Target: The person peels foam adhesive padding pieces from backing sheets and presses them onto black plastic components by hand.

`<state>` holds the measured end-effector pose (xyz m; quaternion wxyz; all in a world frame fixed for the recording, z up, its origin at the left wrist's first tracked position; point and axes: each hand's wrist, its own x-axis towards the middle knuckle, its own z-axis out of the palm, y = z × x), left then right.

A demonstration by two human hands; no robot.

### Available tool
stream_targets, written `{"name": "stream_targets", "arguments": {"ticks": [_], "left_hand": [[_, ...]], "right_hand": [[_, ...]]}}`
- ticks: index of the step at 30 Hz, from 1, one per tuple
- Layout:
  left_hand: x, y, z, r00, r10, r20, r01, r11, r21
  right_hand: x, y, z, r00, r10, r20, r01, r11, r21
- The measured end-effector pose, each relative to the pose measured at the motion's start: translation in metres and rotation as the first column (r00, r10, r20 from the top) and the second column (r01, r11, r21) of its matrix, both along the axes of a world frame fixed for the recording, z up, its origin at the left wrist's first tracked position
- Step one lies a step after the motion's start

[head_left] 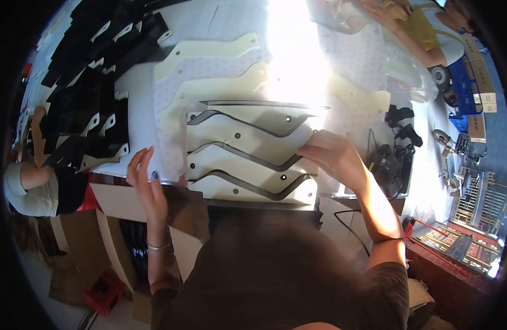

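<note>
In front of me lies a cream board with small holes and several dark, zigzag-edged strips across it. My right hand is closed in a pinch at the right end of the middle dark zigzag strip. Its fingertips touch the strip near the board's right side. To the left of the board, my left hand is raised with its fingers stretched out and nothing in them. Beyond the board are pale wavy-edged sheets, partly washed out by strong light.
Stacks of black wavy-edged pieces cover the table's left. A black device with cables stands at the right. Open cardboard boxes stand below left, near a red stool. Other people work at the far left and upper right.
</note>
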<state>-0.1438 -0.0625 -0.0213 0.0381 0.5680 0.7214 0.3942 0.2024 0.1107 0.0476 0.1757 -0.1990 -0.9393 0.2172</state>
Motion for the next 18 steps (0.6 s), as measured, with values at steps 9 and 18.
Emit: {"name": "stream_targets", "arguments": {"ticks": [9,18], "left_hand": [[0.020,0.010,0.083,0.999,-0.039,-0.013,0.041,0.914,0.403],[0.113,0.057,0.229,0.338,-0.909,0.246,0.480,0.391,0.785]], "right_hand": [[0.009,0.155,0.079,0.901,-0.302,-0.311,0.424,0.767,0.482],[0.024,0.323,0.052,0.839,-0.419,-0.347,0.522,0.440,0.730]]}}
